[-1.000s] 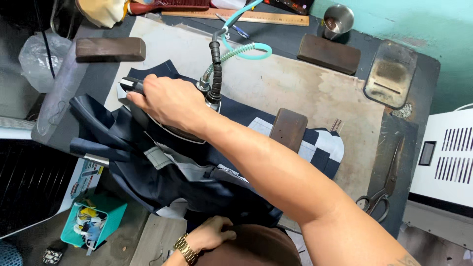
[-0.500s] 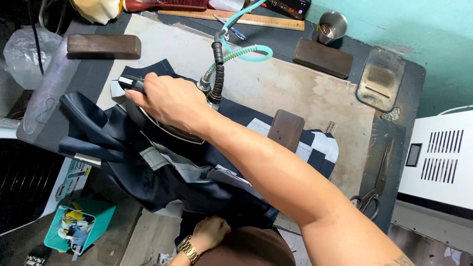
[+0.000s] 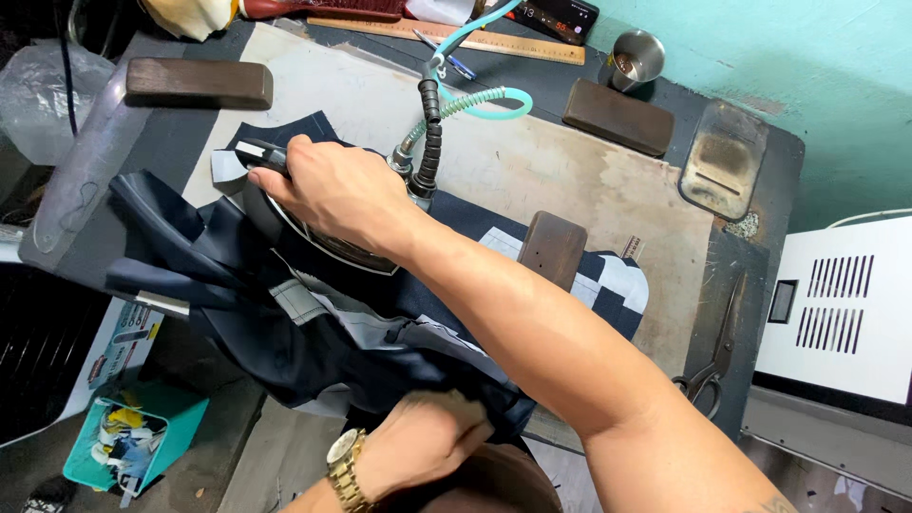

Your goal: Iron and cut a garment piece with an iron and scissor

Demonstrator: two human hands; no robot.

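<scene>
Head view, listed left to right. Clear plastic bag at the far left edge, crumpled. Below it, a teal bin on the floor, filled with paper and cloth scraps, beside a white printed carton standing on edge. Dark wooden block lying flat at the worktop's upper left. Navy garment with grey lining, spread and bunched over the worktop's near-left part, trailing off the front edge. Left hand, gold wristwatch on the wrist, grip closed on a fold of the garment at the near edge. Right hand, grip closed around the handle of a steam iron that sits flat on the navy garment; the forearm crosses the cloth and hides part of it. Black ribbed hose and teal coiled tube rise from the iron's rear. Wooden ruler along the back edge. Small wooden block resting on the cloth. Another dark block, a metal cup, a scorched iron rest, scissors, then a white vented cabinet at the right.
</scene>
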